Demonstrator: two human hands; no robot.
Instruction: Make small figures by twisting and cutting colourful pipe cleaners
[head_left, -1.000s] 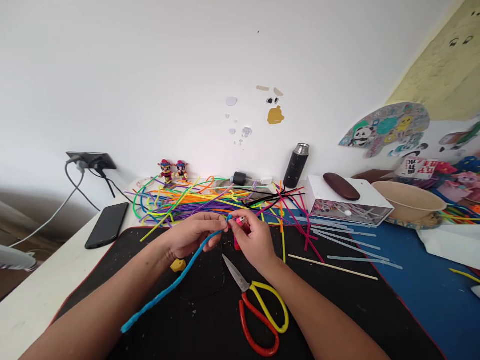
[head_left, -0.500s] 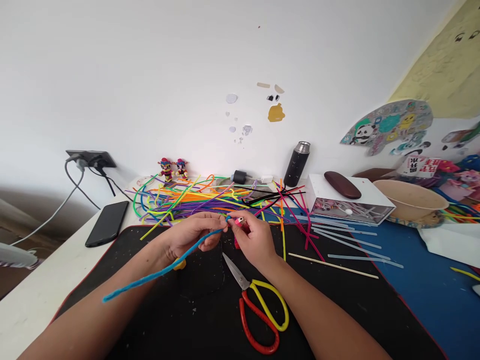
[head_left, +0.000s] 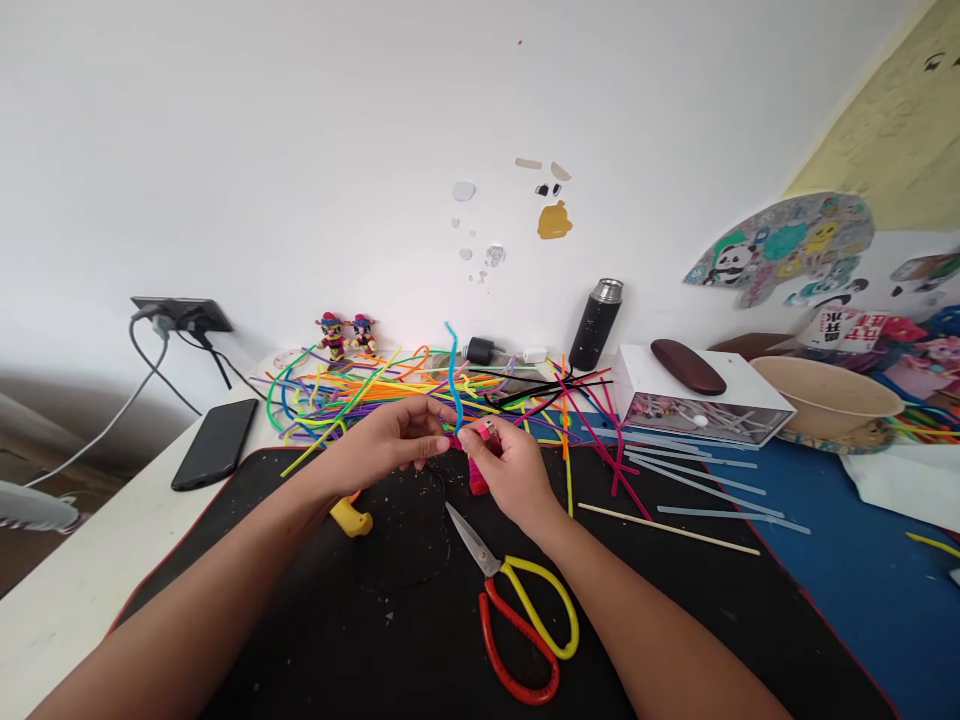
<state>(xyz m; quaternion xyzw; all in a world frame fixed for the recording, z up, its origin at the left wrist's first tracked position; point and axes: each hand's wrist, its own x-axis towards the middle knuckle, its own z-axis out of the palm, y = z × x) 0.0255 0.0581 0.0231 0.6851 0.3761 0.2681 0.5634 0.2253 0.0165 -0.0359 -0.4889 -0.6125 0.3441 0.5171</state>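
Note:
My right hand (head_left: 508, 465) is closed on a small pink pipe-cleaner figure (head_left: 478, 478), mostly hidden by the fingers. A blue pipe cleaner (head_left: 454, 372) rises upright from the thumb tip of that hand, its top bending slightly left. Close on its left side is my left hand (head_left: 409, 435), fingers curved and thumb apart from them, with nothing visible between. Below the hands lie scissors (head_left: 491, 575) with one red and one yellow handle, blades pointing up-left. A yellow curved piece (head_left: 351, 517) with an orange end rests under my left wrist.
Many coloured pipe cleaners (head_left: 375, 395) are heaped along the wall. Two small figures (head_left: 346, 336), a black flask (head_left: 596, 325) and a white box (head_left: 701, 395) stand behind. A phone (head_left: 215, 445) lies left; glue sticks (head_left: 705, 482) and a wooden stick (head_left: 667, 528) lie right.
The blue pipe cleaner has swung from pointing down-left over my left forearm to standing upright. My left hand's fingers have come apart from it, and more of the yellow piece shows.

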